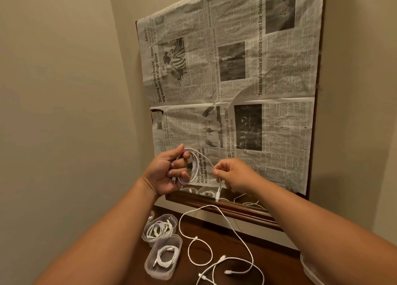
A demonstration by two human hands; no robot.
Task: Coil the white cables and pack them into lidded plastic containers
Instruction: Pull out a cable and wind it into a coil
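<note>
Held a half-made coil (191, 166) of white cable in the left hand (168, 174), at the middle of the frame, with the fingers curled round the loops. Pinched the free tail of the same cable between thumb and fingers of the right hand (235, 175), just right of the coil, with the plug end (218, 193) hanging below. Was probably at the last turn of this coil.

To finish it well, needed to lay the tail on the loops at the same width, without twist, and to tuck the plug inside against springing open. Needed also to hold the coil firmly, not loosening the left fingers before the tuck, and to make it no wider than a container.

Saw two plastic containers (146, 234) (150, 267) at the lower middle of the frame, each with a coiled cable inside. Could not tell about the lids. Saw more loose cables (237, 231) lying uncoiled on the dark counter (270, 254), to the right of the containers.
</note>
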